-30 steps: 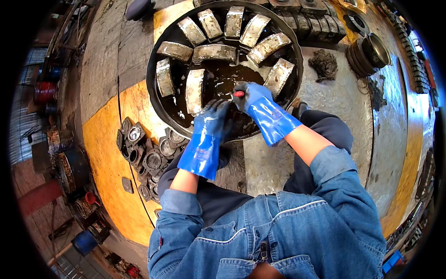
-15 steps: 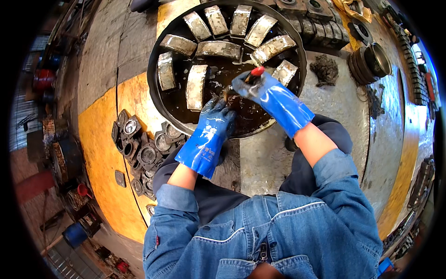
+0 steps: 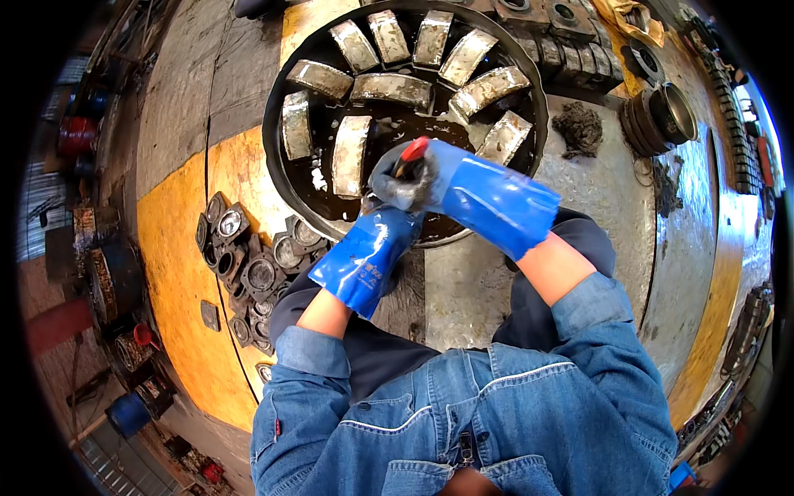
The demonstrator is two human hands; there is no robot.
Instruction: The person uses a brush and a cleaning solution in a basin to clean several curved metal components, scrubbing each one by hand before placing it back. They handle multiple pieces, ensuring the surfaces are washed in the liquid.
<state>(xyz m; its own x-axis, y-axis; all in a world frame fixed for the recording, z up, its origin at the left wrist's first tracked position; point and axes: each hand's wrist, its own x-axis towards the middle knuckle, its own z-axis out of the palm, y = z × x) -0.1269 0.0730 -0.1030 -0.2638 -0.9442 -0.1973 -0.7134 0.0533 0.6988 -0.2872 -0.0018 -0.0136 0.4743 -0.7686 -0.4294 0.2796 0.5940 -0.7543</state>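
Both my hands wear blue rubber gloves and meet over the near part of a large round black pan [image 3: 539, 116] of dark liquid. My right hand [image 3: 451, 178] is closed around a tool with a red handle end [image 3: 415, 149]; its working end is hidden by the glove. Just below it lies my left hand [image 3: 374, 248], touching or nearly touching the right. Its fingers are covered, so I cannot see what it holds. Several curved metal blocks [image 3: 351, 155] with shiny faces stand in the pan, mostly around its far side, with one long block [image 3: 391, 88] near the middle.
Small dark metal parts [image 3: 263, 275] are heaped left of the pan. At right lie a dark tangled clump [image 3: 577, 128] and metal rings [image 3: 674, 116]. Dark blocks [image 3: 571, 58] line up beyond the pan's far right. Drums [image 3: 78, 136] stand at far left.
My right hand has moved left and nearer, carrying the red-handled tool over my left hand. The left hand's fingers, seen before, are now covered. The pan and blocks have stayed put.
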